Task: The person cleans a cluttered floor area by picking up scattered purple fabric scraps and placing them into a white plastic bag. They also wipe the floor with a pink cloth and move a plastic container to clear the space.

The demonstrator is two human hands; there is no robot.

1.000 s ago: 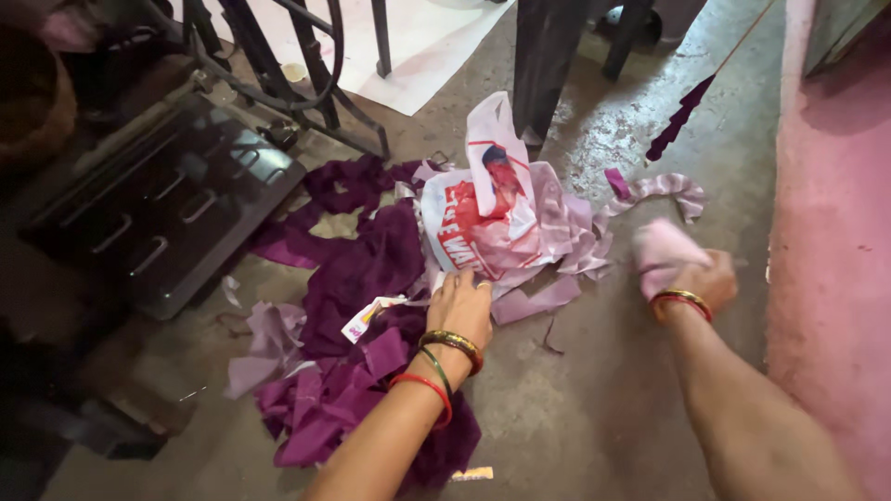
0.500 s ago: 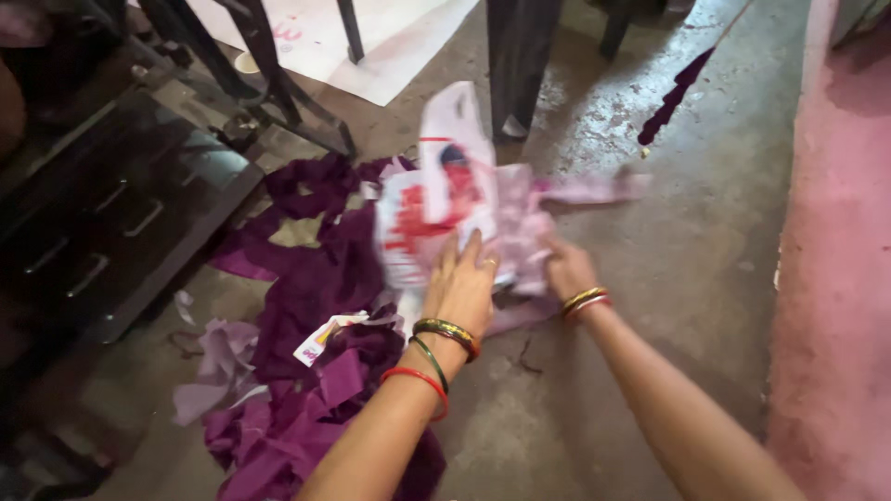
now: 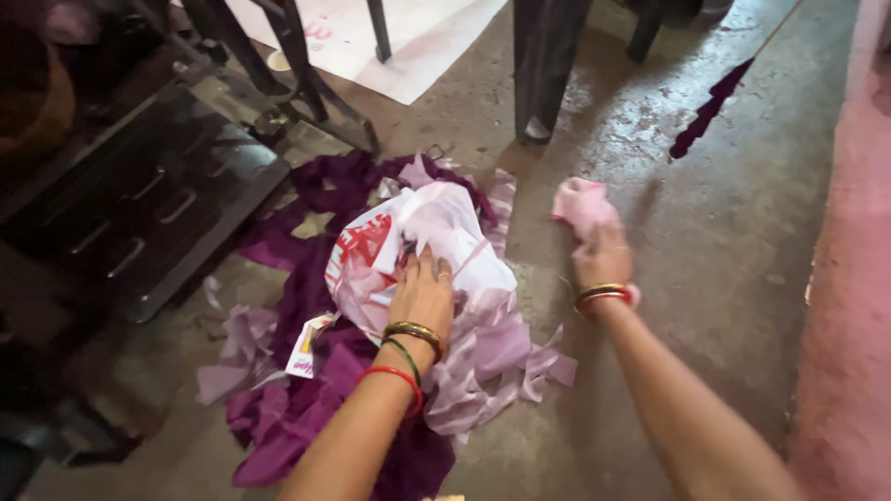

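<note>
My left hand [image 3: 422, 292] presses flat on a white plastic bag [image 3: 408, 232] with red print, fingers spread over its middle. The bag lies on a heap of dark purple cloth scraps [image 3: 316, 399] and pale lilac strips [image 3: 487, 362] on the concrete floor. My right hand [image 3: 601, 260] is off to the right of the bag, closed around a bunched pink cloth scrap [image 3: 580, 204] held just above the floor. Both wrists wear bangles.
A black treadle plate [image 3: 139, 213] and dark metal frame legs [image 3: 306, 74] of a sewing machine stand at the left. A dark furniture leg [image 3: 543, 65] rises behind the heap. A white sheet [image 3: 408, 42] lies at the back. A pink wall [image 3: 845, 306] bounds the right side.
My right hand left the bag and moved right with a pink scrap in it. The bag has been pushed down flatter, and my left hand slid onto its middle.
</note>
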